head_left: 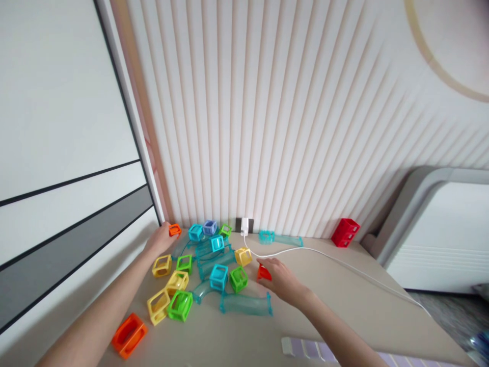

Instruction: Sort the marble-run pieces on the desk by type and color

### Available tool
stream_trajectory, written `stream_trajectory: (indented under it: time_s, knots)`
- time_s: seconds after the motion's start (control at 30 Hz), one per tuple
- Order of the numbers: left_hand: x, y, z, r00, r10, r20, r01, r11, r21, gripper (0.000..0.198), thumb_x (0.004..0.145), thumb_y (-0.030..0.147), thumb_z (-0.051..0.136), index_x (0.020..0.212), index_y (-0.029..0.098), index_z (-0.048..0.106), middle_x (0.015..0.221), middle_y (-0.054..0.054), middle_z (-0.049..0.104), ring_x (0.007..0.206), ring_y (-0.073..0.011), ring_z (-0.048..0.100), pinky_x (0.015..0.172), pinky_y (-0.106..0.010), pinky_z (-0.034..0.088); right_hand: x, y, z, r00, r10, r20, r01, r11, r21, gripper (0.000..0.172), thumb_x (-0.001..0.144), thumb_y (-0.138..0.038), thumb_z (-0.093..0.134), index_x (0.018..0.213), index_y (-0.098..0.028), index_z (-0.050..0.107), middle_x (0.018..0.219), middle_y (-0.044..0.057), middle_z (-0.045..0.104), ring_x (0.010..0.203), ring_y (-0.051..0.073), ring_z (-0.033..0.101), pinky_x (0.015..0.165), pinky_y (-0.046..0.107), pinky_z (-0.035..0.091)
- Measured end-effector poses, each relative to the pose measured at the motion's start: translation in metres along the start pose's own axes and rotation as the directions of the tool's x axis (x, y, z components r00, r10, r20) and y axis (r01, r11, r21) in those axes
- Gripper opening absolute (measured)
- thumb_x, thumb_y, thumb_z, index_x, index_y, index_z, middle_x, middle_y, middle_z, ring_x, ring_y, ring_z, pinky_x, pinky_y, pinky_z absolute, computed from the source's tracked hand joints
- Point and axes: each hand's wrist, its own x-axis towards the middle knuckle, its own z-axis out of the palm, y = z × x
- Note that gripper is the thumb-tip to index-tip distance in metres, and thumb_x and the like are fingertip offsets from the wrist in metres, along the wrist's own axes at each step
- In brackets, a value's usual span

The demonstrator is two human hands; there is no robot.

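At the far left, by the corner of the wall, my left hand is closed on an orange hollow cube block. My right hand, right of the pile, has its fingers around a red-orange cube block. Between the hands lie several hollow cubes, among them a yellow cube, a green cube, a blue cube and a purple-blue cube. Clear teal tube pieces lie among them. A larger orange cube sits near my left forearm.
A red three-hole block stands at the right by the ribbed wall. A white cable runs from a plugged-in charger across the surface. A lilac-and-white strip lies at the front. Another teal tube rests against the wall.
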Motion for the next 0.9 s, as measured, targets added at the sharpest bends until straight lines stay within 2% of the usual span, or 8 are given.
stream_trajectory:
  time_s: [0.2, 0.33, 0.4, 0.47, 0.57, 0.67, 0.8, 0.9]
  knots:
    - [0.021, -0.003, 0.028, 0.997, -0.015, 0.082, 0.014, 1.000, 0.010, 0.026, 0.084, 0.040, 0.059, 0.099, 0.018, 0.059, 0.087, -0.012, 0.076, 0.091, -0.0328, 0.074, 0.067, -0.030, 0.047, 0.009, 0.006, 0.003, 0.999, -0.042, 0.032, 0.042, 0.999, 0.007, 0.060, 0.083, -0.027, 0.077, 0.140, -0.025, 0.059, 0.124, 0.010, 0.073, 0.117, 0.031, 0.067, 0.101, 0.048, 0.053]
    - [0.029, -0.007, 0.038, 0.995, -0.018, 0.101, 0.016, 1.000, 0.020, 0.033, 0.084, 0.046, 0.056, 0.101, 0.018, 0.058, 0.086, -0.012, 0.076, 0.091, -0.0355, 0.074, 0.068, -0.033, 0.048, 0.002, 0.004, -0.004, 0.991, -0.119, 0.063, 0.116, 0.993, 0.035, 0.067, 0.083, -0.039, 0.079, 0.145, -0.031, 0.054, 0.150, 0.011, 0.055, 0.121, 0.030, 0.066, 0.103, 0.046, 0.052]
    - [0.033, -0.009, 0.042, 0.994, -0.011, 0.107, 0.009, 1.000, 0.022, 0.037, 0.084, 0.049, 0.053, 0.102, 0.018, 0.058, 0.086, -0.013, 0.076, 0.092, -0.0376, 0.074, 0.069, -0.034, 0.050, 0.000, 0.012, -0.015, 0.991, -0.130, -0.006, 0.130, 0.991, 0.028, 0.057, 0.086, -0.039, 0.075, 0.141, -0.034, 0.058, 0.153, 0.008, 0.053, 0.121, 0.026, 0.066, 0.105, 0.043, 0.051]
    - [0.036, -0.012, 0.045, 0.993, -0.001, 0.116, -0.002, 1.000, 0.020, 0.039, 0.083, 0.052, 0.051, 0.100, 0.018, 0.058, 0.087, -0.015, 0.076, 0.091, -0.0390, 0.074, 0.069, -0.036, 0.051, 0.000, 0.033, -0.034, 0.978, -0.073, -0.194, 0.075, 0.997, -0.002, 0.040, 0.090, -0.036, 0.070, 0.130, -0.034, 0.066, 0.143, 0.005, 0.062, 0.122, 0.024, 0.064, 0.108, 0.041, 0.048]
    - [0.040, -0.015, 0.050, 0.992, 0.014, 0.127, -0.014, 1.000, 0.002, 0.037, 0.083, 0.052, 0.050, 0.097, 0.019, 0.058, 0.089, -0.015, 0.077, 0.091, -0.0384, 0.075, 0.071, -0.036, 0.052, 0.002, 0.086, -0.075, 0.869, 0.145, -0.473, -0.170, 0.985, -0.011, 0.032, 0.097, -0.032, 0.055, 0.126, -0.024, 0.067, 0.139, 0.012, 0.061, 0.130, 0.030, 0.056, 0.112, 0.051, 0.040]
    - [0.041, -0.015, 0.050, 0.992, 0.026, 0.125, -0.022, 0.999, -0.032, 0.035, 0.082, 0.051, 0.049, 0.096, 0.020, 0.058, 0.091, -0.014, 0.077, 0.092, -0.0374, 0.075, 0.074, -0.037, 0.053, -0.002, 0.147, -0.115, 0.646, 0.369, -0.669, -0.436, 0.897, 0.074, 0.038, 0.096, -0.034, 0.057, 0.130, -0.016, 0.063, 0.147, 0.021, 0.049, 0.140, 0.039, 0.042, 0.112, 0.061, 0.032]
    - [0.038, -0.010, 0.046, 0.994, 0.033, 0.101, -0.025, 0.996, -0.084, 0.033, 0.081, 0.049, 0.048, 0.093, 0.021, 0.061, 0.091, -0.012, 0.076, 0.093, -0.0363, 0.074, 0.077, -0.039, 0.055, -0.018, 0.200, -0.137, 0.395, 0.567, -0.722, -0.609, 0.750, 0.256, 0.040, 0.092, -0.038, 0.070, 0.126, -0.017, 0.062, 0.139, 0.014, 0.056, 0.127, 0.033, 0.054, 0.105, 0.057, 0.043]
    - [0.034, -0.007, 0.041, 0.998, 0.017, 0.060, -0.011, 0.994, -0.105, 0.038, 0.082, 0.049, 0.045, 0.096, 0.018, 0.062, 0.093, -0.014, 0.076, 0.098, -0.0373, 0.073, 0.082, -0.041, 0.055, -0.029, 0.214, -0.133, 0.317, 0.652, -0.689, -0.633, 0.686, 0.358, 0.034, 0.096, -0.037, 0.068, 0.124, -0.020, 0.063, 0.134, 0.009, 0.060, 0.118, 0.027, 0.060, 0.100, 0.051, 0.050]
